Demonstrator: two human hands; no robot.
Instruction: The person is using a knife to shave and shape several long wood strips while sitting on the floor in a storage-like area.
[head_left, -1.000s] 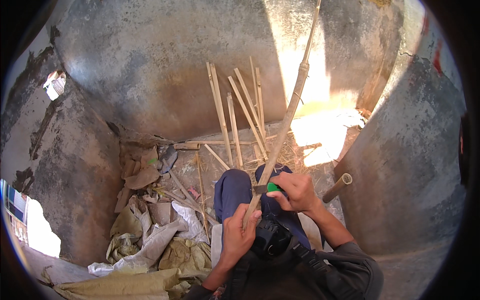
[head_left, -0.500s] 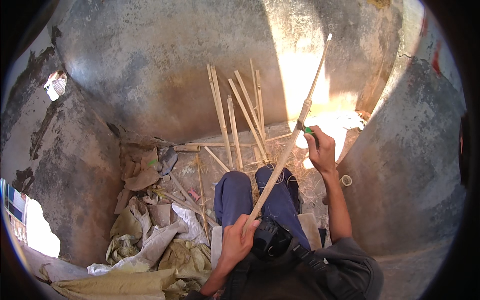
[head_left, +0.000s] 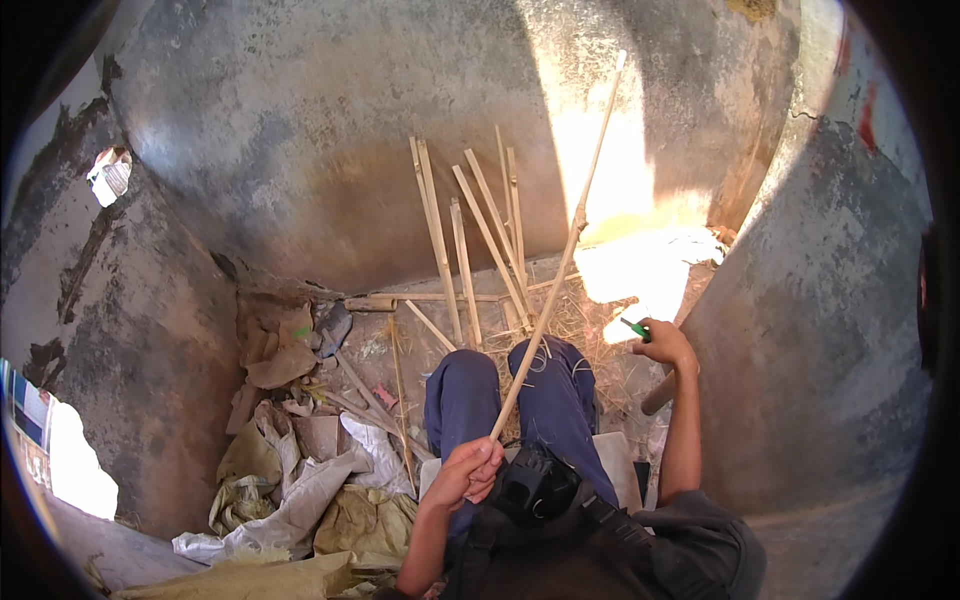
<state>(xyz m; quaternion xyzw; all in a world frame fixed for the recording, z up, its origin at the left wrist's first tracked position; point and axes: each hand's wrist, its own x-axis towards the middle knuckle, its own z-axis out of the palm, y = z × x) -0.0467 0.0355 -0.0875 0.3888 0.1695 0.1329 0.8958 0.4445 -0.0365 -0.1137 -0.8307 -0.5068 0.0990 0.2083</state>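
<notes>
Knife (head_left: 642, 332), probably, in right hand (head_left: 668, 345)

Crumpled sacks (head_left: 302, 498) lie beside brown broken pieces (head_left: 282, 368), near a stained wall (head_left: 330, 140).

Free room lies between the slanting bamboo strip (head_left: 546, 303) in the left hand (head_left: 464, 474) and the right hand (head_left: 667, 345), above the right knee (head_left: 567, 390). The right wall (head_left: 800, 350) limits reach outward; ahead, leaning sticks (head_left: 465, 265) block the back wall (head_left: 330, 160); sacks (head_left: 365, 520) crowd the left forearm.
</notes>
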